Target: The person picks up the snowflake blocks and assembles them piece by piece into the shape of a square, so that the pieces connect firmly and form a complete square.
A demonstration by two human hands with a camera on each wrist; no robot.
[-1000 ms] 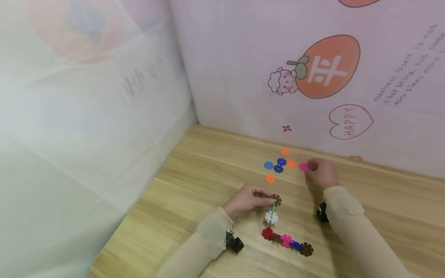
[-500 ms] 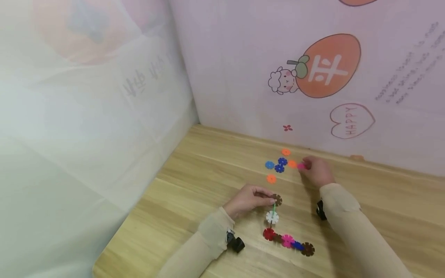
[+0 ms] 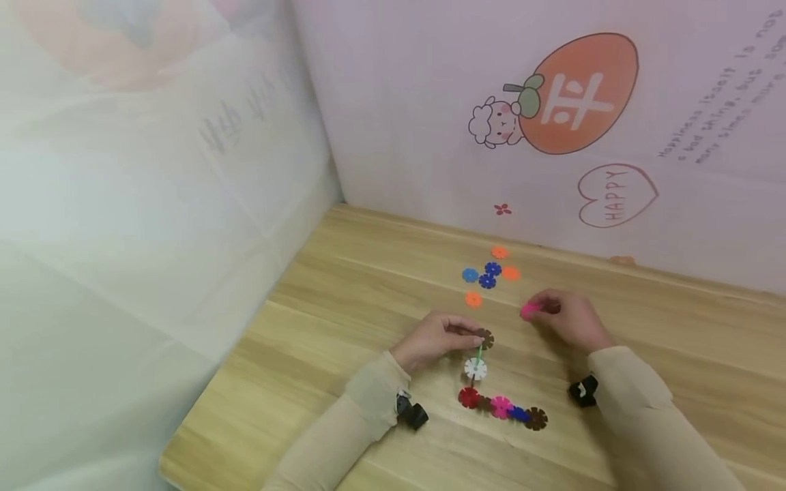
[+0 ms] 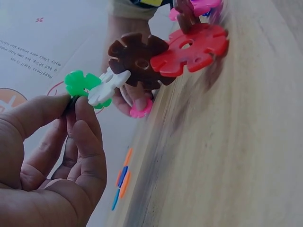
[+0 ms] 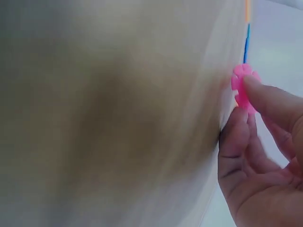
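Between thumb and fingertips, my left hand (image 3: 434, 339) pinches the brown snowflake disc (image 3: 487, 339) at the end of a chain of interlocked plastic discs. From it the chain runs through a green disc (image 4: 78, 84) and a white disc (image 3: 475, 369). A brown disc (image 4: 138, 59) links on to a red disc (image 3: 469, 397). More discs follow to the right: brown, pink (image 3: 501, 407), blue (image 3: 519, 414) and a brown end disc (image 3: 537, 419). My right hand (image 3: 574, 319) pinches a loose pink disc (image 5: 242, 85) by its edge, right of the chain.
Farther back on the wooden table (image 3: 344, 273) lie loose discs: orange ones (image 3: 473, 299), dark blue ones (image 3: 488, 281) and a light blue one (image 3: 470, 275). A printed cloth (image 3: 417, 123) hangs behind the table, and pale cloth (image 3: 153, 273) covers the left side.
My right hand has picked the pink disc out from beside the orange one and brought it nearer to me. The left hand keeps its pinch on the chain. The head view has tilted slightly.
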